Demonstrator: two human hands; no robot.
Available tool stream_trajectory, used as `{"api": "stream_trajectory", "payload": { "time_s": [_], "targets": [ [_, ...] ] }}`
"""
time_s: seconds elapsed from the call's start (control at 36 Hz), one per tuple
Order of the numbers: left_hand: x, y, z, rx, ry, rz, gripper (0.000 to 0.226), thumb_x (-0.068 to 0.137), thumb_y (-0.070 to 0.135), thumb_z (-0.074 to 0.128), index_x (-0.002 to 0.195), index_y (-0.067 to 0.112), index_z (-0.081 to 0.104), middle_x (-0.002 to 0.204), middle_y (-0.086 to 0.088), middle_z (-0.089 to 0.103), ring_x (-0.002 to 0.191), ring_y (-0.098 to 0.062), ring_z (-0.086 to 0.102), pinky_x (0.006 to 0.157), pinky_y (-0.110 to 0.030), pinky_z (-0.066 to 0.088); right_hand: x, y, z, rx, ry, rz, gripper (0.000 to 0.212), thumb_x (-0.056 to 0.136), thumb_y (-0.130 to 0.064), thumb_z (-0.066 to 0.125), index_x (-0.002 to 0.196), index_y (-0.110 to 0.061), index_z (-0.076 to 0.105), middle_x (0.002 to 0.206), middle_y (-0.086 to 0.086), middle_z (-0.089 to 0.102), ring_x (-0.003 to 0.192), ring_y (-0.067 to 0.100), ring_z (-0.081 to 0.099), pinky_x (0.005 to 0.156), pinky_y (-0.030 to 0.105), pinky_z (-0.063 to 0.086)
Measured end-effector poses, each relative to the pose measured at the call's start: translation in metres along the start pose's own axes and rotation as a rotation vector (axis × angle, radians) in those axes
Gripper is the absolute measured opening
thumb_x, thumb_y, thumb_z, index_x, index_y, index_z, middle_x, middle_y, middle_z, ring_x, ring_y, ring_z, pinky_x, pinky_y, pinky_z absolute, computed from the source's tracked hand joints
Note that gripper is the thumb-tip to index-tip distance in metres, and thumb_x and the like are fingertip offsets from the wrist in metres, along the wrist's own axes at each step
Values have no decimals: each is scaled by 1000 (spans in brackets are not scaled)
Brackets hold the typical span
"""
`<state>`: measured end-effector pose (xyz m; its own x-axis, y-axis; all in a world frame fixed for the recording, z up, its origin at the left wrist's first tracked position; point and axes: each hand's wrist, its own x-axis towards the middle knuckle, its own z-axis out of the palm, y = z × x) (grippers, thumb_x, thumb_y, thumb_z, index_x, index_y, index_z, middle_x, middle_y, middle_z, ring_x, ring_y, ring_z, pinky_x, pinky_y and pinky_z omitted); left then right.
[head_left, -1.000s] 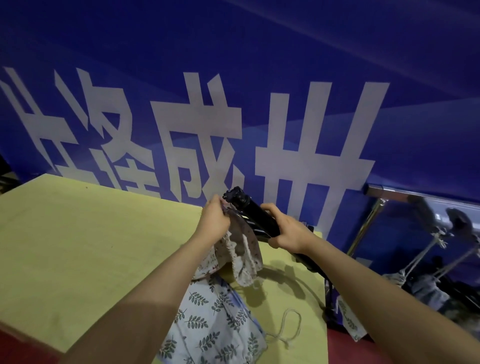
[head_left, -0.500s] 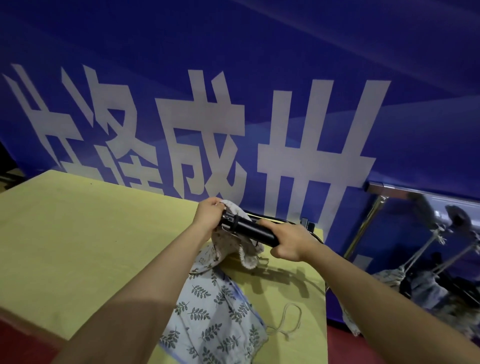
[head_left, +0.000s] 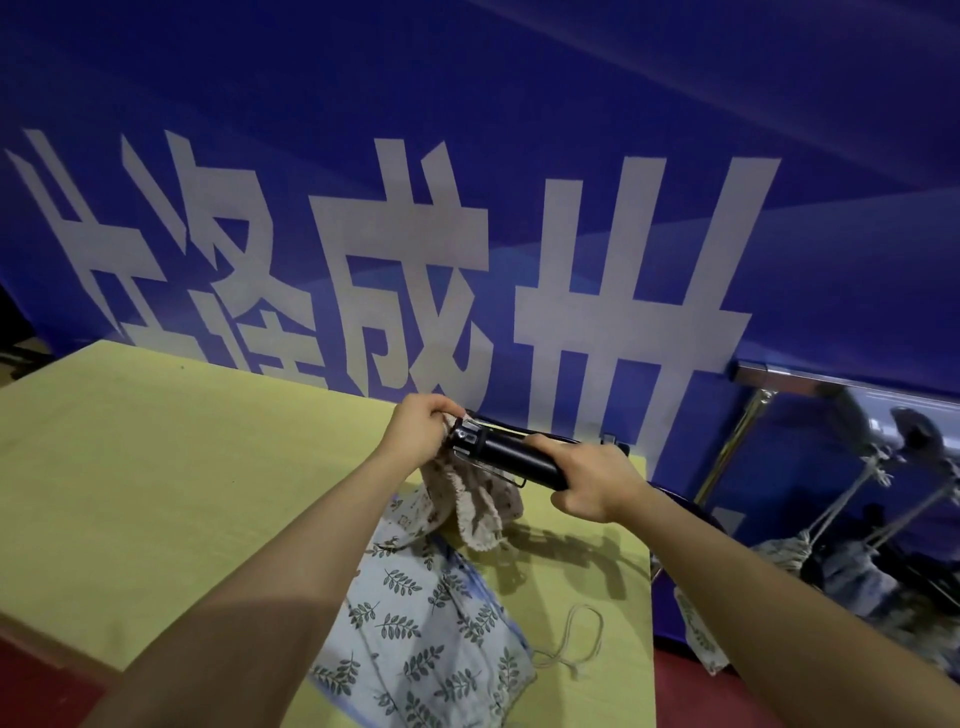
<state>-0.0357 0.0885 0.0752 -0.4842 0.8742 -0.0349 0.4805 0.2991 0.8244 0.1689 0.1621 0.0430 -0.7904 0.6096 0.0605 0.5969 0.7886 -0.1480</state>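
Observation:
My right hand (head_left: 592, 480) grips a black cylindrical stick-like device (head_left: 506, 453), held nearly level above the yellow table (head_left: 156, 467). Its head end points left toward my left hand (head_left: 418, 434). My left hand pinches the mouth of a small beige patterned drawstring pouch (head_left: 475, 501) right at the device's head. The pouch hangs down from my fingers. Below it lies a pale cloth bag with a green leaf print (head_left: 415, 623) on the table, its drawstring cord (head_left: 576, 649) trailing to the right.
A blue banner with large white characters (head_left: 467, 234) stands right behind the table. To the right, a metal rack (head_left: 748, 410) carries more hanging cloth bags (head_left: 789, 551). Red floor (head_left: 675, 691) shows past the table's right edge.
The black device has swung down from a raised tilt to nearly level, its head now at the pouch mouth. My left hand still pinches the pouch, whose mouth moved with it.

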Motion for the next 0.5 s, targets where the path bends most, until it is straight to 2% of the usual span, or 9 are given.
{"api": "stream_trajectory", "payload": {
  "time_s": [0.03,0.08,0.17,0.22,0.28,0.36,0.44,0.5],
  "targets": [
    [0,2,0,8,-5,0,37,96,-2,34,113,4,66,106,-17,64,94,-29,59,85,-34,49,0,-1,0,-19,1,-10,70,80,-25,57,141,-36,25,109,-2,66,91,21,60,71,29,50],
    [1,1,0,-18,3,3,39,95,-3,35,124,3,61,127,-15,59,118,-29,53,95,-28,41,0,-2,-1,-72,2,-24,68,81,-26,55,141,-35,25,110,-2,65,91,22,60,70,29,49],
    [5,0,2,14,28,32,37,96,1,40,129,6,56,133,-13,56,124,-27,51,99,-29,39,1,-6,0,-156,-12,-41,65,80,-24,52,139,-34,26,103,-1,65,85,25,61,65,31,51],
    [7,-3,4,55,81,48,33,95,5,45,125,4,58,127,-14,60,118,-27,55,94,-32,42,3,-10,1,-217,-26,-58,64,79,-22,50,137,-32,26,99,1,64,80,28,60,59,29,44],
    [9,-5,5,82,141,40,24,94,8,48,109,1,65,111,-16,67,100,-28,59,78,-30,42,6,-14,0,-270,-29,-57,62,81,-20,49,137,-30,25,97,3,63,77,28,59,56,28,37],
    [10,-6,7,65,147,37,18,93,17,52,88,4,64,86,-12,64,82,-25,55,67,-28,36,12,-20,-3,-355,-25,-18,57,83,-18,47,135,-26,27,92,5,63,70,28,53,50,27,29],
    [7,-5,10,120,146,87,23,94,24,53,82,5,60,73,-6,58,75,-23,53,56,-30,35,17,-24,-6,-441,-15,-3,52,85,-20,46,134,-23,30,91,6,64,67,29,51,49,27,25],
    [5,-4,10,216,185,129,22,95,28,52,86,9,55,71,-2,54,73,-22,52,54,-31,34,19,-25,-7,-482,-4,-9,53,87,-22,47,137,-22,28,95,8,65,71,30,55,49,28,24]
  ]
}}
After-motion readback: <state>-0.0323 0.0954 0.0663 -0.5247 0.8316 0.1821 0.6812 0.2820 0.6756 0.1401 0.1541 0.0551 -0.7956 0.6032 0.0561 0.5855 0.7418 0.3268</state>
